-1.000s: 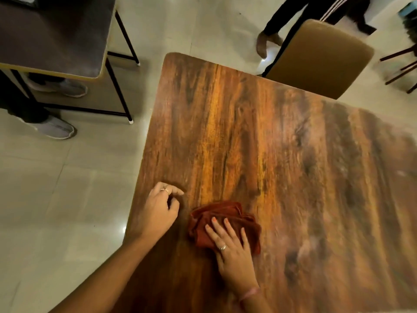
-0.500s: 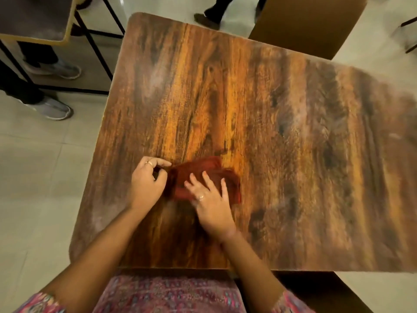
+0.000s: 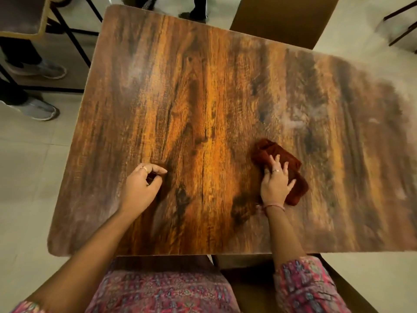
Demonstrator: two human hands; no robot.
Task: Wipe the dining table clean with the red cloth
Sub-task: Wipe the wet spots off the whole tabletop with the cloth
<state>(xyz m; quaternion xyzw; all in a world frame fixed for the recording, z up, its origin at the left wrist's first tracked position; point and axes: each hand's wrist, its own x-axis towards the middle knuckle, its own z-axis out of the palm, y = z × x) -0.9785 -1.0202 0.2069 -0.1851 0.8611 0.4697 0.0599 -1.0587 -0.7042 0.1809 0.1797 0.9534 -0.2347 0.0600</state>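
- The right hand (image 3: 275, 185) lies flat with its fingers (image 3: 277, 159) spread out, pressing down on the red cloth (image 3: 279, 168).
- The red cloth is bunched up under those fingers. It sticks out past the fingertips and off to the right of the hand.
- The left hand (image 3: 141, 186) rests on the table, well apart from the cloth. Its fingers (image 3: 158, 170) are curled in loosely and hold nothing.
- Under both hands is the dining table (image 3: 203, 98), brown wood with dark streaks. Pale dusty smears show on the wood beyond the right fingertips and near the table edges.
- Far past the fingers, a tan chair (image 3: 284, 19) stands at the table's far edge.
- Left of the left hand, on the floor, are grey shoes (image 3: 36, 108) and a second table (image 3: 22, 16) with black legs.
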